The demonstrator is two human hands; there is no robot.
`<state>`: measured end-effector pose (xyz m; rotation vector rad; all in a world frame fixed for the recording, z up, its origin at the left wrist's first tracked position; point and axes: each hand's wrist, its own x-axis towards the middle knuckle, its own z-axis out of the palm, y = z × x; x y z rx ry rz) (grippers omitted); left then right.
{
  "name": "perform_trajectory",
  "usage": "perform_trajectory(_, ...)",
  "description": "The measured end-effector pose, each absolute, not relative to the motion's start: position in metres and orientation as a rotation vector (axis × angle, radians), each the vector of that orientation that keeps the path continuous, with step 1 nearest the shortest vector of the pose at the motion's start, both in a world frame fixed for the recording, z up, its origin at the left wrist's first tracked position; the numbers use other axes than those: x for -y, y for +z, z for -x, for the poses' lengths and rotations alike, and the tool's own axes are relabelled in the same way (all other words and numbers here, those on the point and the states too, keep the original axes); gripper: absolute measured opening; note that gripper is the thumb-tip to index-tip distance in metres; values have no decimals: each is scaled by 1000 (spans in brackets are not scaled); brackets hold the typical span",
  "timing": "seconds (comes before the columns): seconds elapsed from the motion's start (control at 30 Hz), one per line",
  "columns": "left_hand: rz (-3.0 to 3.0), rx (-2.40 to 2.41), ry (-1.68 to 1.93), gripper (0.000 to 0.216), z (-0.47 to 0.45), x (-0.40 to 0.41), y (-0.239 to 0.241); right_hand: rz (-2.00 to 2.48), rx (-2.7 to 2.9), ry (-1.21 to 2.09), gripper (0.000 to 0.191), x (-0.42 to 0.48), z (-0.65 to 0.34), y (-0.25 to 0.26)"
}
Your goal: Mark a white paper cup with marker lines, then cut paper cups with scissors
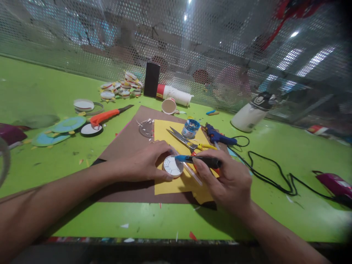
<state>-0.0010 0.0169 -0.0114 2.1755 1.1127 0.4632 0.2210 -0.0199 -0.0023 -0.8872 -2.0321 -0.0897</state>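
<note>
Holding a pen (pixel 187 158) to a white disc (pixel 173 167)

The left grip (pixel 150 161) is cradling the disc's left side, while the right grip (pixel 231 179) is pinching the pen, its blue end pointing at the patterned top. The disc is sitting over yellow paper (pixel 163 134) on the desk (pixel 110 220); it is looking light, fairly stiff but easily dented, so its rim is probably offering the safest hold, clear of the drawn lines.

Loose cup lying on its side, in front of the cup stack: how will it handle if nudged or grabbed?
Probably light: the loose cup looks hollow. Apt to roll, lying on its round side. Its thin-looking wall may dent if squeezed.
</note>
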Motion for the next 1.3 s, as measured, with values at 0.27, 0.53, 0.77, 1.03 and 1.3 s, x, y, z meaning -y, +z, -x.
perform_trajectory(0.27,-2166,-1135,476,47,2,-17,-13,892,1777,-154,6,25,-221,1)
perform_trajectory(0.53,-2170,-1121,475,45,1,-17,-12,859,1833,-104,3,24,-220,0)
perform_trajectory(0.77,-2159,-1114,467,45,1,-16,-9,893,1836,-14,2,21,-217,-1)
perform_trajectory(1.03,-2186,-1081,476,44,1,-16,-11,884,1909,109,4,23,-217,-4)
perform_trajectory(1.3,-2193,-1081,483,43,2,-17,-13,904,1951,92,3,22,-215,-1)
